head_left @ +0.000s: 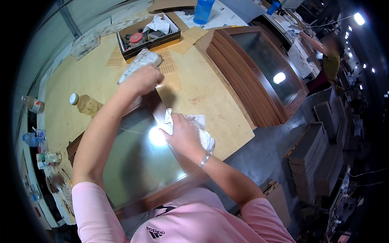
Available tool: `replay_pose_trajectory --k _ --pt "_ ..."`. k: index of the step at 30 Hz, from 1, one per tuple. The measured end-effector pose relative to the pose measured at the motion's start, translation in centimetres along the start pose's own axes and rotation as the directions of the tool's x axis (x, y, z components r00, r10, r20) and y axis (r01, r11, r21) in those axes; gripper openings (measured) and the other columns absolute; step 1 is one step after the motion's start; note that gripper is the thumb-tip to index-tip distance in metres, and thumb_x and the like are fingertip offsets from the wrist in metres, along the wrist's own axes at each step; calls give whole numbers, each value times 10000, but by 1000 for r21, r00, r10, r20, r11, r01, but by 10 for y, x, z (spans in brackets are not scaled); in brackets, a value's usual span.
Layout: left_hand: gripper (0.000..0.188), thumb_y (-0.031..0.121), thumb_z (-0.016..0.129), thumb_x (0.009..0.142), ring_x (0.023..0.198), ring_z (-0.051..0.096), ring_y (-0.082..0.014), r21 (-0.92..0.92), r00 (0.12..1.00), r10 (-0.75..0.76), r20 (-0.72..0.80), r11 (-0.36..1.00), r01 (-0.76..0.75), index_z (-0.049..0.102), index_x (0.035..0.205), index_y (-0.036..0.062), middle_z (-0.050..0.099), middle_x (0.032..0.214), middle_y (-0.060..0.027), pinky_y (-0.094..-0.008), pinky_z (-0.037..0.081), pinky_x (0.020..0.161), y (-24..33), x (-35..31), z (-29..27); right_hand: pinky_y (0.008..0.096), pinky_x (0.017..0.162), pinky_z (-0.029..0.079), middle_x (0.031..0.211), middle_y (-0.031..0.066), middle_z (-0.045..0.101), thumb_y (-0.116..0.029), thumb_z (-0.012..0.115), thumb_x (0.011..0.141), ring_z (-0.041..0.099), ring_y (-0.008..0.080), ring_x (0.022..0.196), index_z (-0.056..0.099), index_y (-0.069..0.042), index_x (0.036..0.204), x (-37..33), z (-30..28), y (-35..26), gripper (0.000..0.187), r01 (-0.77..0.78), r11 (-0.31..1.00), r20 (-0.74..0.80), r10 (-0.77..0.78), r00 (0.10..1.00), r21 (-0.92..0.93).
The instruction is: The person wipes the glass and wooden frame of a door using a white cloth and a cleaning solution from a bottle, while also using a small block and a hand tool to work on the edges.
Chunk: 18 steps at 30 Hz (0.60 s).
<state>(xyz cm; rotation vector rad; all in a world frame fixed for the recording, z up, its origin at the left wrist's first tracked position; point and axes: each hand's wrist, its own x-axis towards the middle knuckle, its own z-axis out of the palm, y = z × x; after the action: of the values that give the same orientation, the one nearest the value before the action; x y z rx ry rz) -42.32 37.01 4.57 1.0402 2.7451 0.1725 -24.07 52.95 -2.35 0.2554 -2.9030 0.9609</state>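
A brown wood-framed glass panel point(137, 158) lies in front of me on a pale plywood worktable point(60, 97); lamp light glares off its glass. My right hand point(182, 131) grips a crumpled white cloth point(206, 139) at the frame's right side. Reaching past the far end of the frame, my left hand point(145, 79) has its fingers curled downward, and whatever they hold is hidden. Just beyond it rests a white, stained bundle that looks like a folded rag point(139, 62). A capped bottle of yellowish liquid point(87, 104) leans to the left of my left forearm.
Several brown framed glass panels are stacked point(251, 77) at the right. An open box point(150, 38) of odds and ends stands at the back, near a blue container point(203, 11). Bottles and jars point(48, 157) line the left edge. Another person point(331, 56) works at the far right.
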Motion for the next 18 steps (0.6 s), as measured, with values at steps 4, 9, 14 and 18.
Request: replay_pose_trajectory --k 4,9,14,18 --pt "242 -41 658 687 1008 592 -341 -144 984 170 49 976 -161 725 895 62 704 981 -112 -436 490 884 7 -2 0 469 750 545 984 185 628 -415 751 836 661 375 897 541 7 1061 0 -1 0 522 -24 1000 13 24 1000 2" --pt "248 -44 653 724 1024 605 -331 132 985 -90 -150 985 110 733 932 65 687 946 -142 -423 487 898 -14 0 8 470 764 542 980 184 628 -413 755 832 656 375 908 544 4 1059 0 2 -1 520 -5 1000 -7 5 1000 7" --pt "227 14 687 816 905 663 -294 -409 717 -354 -600 907 105 707 1042 8 701 920 -146 -404 520 800 -50 -48 40 479 777 539 981 205 646 -441 733 852 662 387 922 544 3 1069 0 -2 5 529 -22 1000 9 22 1000 16" --pt "291 80 702 887 855 658 -182 -763 561 -711 -424 614 202 683 1155 -28 724 962 -125 -317 512 797 -84 -99 98 498 765 531 981 247 682 -412 578 973 676 428 899 633 4 938 16 -6 18 422 -168 958 103 147 984 234"
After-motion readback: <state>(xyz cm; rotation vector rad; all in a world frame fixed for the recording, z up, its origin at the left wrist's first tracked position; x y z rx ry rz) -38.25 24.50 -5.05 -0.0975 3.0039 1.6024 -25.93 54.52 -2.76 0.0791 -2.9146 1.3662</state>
